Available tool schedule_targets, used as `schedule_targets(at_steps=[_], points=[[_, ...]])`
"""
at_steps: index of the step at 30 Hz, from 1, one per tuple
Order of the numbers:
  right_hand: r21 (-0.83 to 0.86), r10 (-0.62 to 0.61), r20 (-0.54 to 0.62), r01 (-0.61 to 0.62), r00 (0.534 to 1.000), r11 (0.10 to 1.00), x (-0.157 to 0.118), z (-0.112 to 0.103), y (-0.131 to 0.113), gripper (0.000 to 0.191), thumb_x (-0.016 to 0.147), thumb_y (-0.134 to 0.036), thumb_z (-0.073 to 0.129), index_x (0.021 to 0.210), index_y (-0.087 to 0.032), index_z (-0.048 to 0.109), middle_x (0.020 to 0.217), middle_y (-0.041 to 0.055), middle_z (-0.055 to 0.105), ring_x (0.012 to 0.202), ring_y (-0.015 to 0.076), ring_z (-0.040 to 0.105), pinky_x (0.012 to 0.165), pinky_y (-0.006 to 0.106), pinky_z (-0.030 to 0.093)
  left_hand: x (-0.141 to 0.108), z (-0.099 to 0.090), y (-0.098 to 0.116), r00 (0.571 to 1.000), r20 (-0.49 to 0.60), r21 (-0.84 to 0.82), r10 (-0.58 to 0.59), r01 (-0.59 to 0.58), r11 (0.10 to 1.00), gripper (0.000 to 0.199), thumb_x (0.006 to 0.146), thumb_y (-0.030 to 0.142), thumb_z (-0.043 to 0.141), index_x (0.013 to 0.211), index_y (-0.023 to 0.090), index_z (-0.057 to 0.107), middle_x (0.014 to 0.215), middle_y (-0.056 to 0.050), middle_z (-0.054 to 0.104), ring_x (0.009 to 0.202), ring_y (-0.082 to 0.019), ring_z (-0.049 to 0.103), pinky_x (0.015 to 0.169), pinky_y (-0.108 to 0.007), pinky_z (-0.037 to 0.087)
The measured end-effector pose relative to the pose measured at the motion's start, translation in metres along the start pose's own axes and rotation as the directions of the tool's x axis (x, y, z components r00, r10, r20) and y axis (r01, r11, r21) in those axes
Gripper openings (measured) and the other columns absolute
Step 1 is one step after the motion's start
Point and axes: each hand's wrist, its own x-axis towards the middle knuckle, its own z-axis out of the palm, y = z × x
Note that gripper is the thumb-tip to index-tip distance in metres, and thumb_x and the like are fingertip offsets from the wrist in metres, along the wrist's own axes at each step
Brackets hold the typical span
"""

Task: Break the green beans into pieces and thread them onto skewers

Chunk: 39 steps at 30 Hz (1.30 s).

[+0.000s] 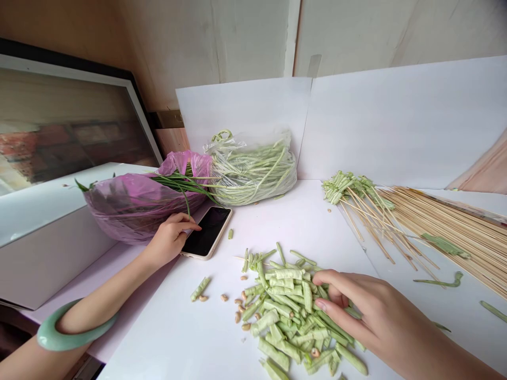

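Note:
My left hand (174, 237), a pale green bangle (75, 324) on its forearm, rests at the left edge of a phone (207, 233) with a dark screen. Its fingers reach onto the glass without gripping the phone. On the right, my right hand (356, 303) is at the edge of a pile of short green bean pieces (283, 295). Its thumb and forefinger are apart over the pile, the other fingers curled and partly hidden; no piece shows between them. Several loose bean seeds (237, 316) lie along the pile's left side, near a separate bean piece (200, 288).
Behind the phone lie a purple bag (134, 206) with green stalks and a clear bag of long beans (253, 171). At right are bamboo skewers (443, 227) and skewers threaded with bean pieces (344, 187). A white box (59, 253) stands left; white boards (396, 121) stand behind.

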Motion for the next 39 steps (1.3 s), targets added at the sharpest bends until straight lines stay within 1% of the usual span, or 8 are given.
schedule_targets(at_steps=[15,20,26,30,33,36,37,39], points=[[-0.002,0.015,0.004,-0.015,1.0,1.0,0.0,0.001,0.001,0.007,0.092,-0.023,0.051,0.097,-0.026,0.054,0.063,-0.0064,0.062,0.052,0.0114,0.06,0.048,0.02,0.044,-0.004,0.005,0.001,0.999,0.036,-0.005,0.041,-0.041,0.999,0.049,0.068,0.01,0.039,0.1,0.024,0.073,0.103,-0.006,0.061,0.097,-0.023,0.058,0.091,-0.037,0.046],[0.006,0.017,0.011,-0.017,1.0,1.0,0.0,0.0,0.0,0.007,0.092,-0.023,0.05,0.097,-0.026,0.055,0.063,-0.0051,0.062,0.052,0.0118,0.06,0.048,0.02,0.044,-0.004,-0.003,0.012,0.999,-0.034,-0.027,0.029,-0.029,0.999,0.05,0.07,0.011,0.038,0.115,0.019,0.06,0.109,-0.007,0.061,0.104,-0.023,0.056,0.093,-0.036,0.045],[-0.002,-0.003,-0.006,0.003,1.0,1.0,-0.003,-0.001,-0.001,0.008,0.093,-0.024,0.048,0.096,-0.025,0.055,0.061,-0.0051,0.062,0.049,0.0115,0.059,0.046,0.02,0.043,-0.003,-0.011,0.029,0.993,-0.119,-0.04,0.004,-0.008,0.999,0.021,0.08,0.022,0.042,0.09,0.02,0.06,0.089,-0.003,0.066,0.084,-0.019,0.059,0.075,-0.029,0.048],[-0.057,-0.048,-0.084,0.043,0.995,0.997,-0.002,-0.002,-0.001,0.01,0.094,-0.021,0.046,0.091,-0.024,0.056,0.065,-0.0026,0.064,0.051,0.0121,0.059,0.049,0.021,0.043,-0.006,-0.013,0.039,0.988,-0.157,-0.065,0.007,-0.018,0.998,0.02,0.087,0.026,0.043,0.081,0.019,0.061,0.071,0.0,0.064,0.06,-0.014,0.054,0.056,-0.025,0.041],[-0.112,-0.089,-0.126,0.075,0.988,0.991,0.0,-0.003,-0.001,0.015,0.096,-0.021,0.042,0.089,-0.023,0.055,0.067,-0.001,0.065,0.053,0.0129,0.06,0.051,0.022,0.044,-0.008,-0.016,0.059,0.989,-0.119,-0.123,0.083,-0.097,0.988,0.021,0.089,0.025,0.044,0.081,0.018,0.062,0.069,0.0,0.065,0.056,-0.012,0.054,0.053,-0.024,0.041],[-0.134,-0.114,-0.141,0.095,0.983,0.986,0.002,-0.004,-0.001,0.02,0.098,-0.021,0.039,0.085,-0.023,0.054,0.061,-0.0026,0.061,0.05,0.0121,0.058,0.049,0.022,0.043,-0.009,-0.022,0.098,0.974,-0.017,-0.219,0.225,-0.223,0.95,0.022,0.09,0.023,0.043,0.08,0.019,0.063,0.074,0.0,0.068,0.06,-0.012,0.059,0.055,-0.022,0.045],[-0.134,-0.113,-0.142,0.094,0.983,0.987,0.002,-0.004,-0.002,0.021,0.098,-0.021,0.038,0.084,-0.023,0.055,0.06,-0.003,0.06,0.049,0.0118,0.057,0.048,0.021,0.042,-0.009,-0.024,0.114,0.953,0.032,-0.267,0.301,-0.282,0.921,0.022,0.089,0.021,0.043,0.08,0.02,0.062,0.073,0.0,0.068,0.062,-0.012,0.06,0.056,-0.022,0.046],[-0.121,-0.097,-0.147,0.08,0.984,0.989,0.002,-0.004,-0.002,0.023,0.098,-0.022,0.039,0.083,-0.023,0.057,0.059,-0.0027,0.061,0.049,0.0118,0.058,0.048,0.021,0.043,-0.009,-0.026,0.148,0.844,0.132,-0.427,0.521,-0.426,0.798,0.023,0.09,0.016,0.04,0.085,0.019,0.062,0.07,-0.003,0.066,0.062,-0.014,0.059,0.061,-0.025,0.048]])
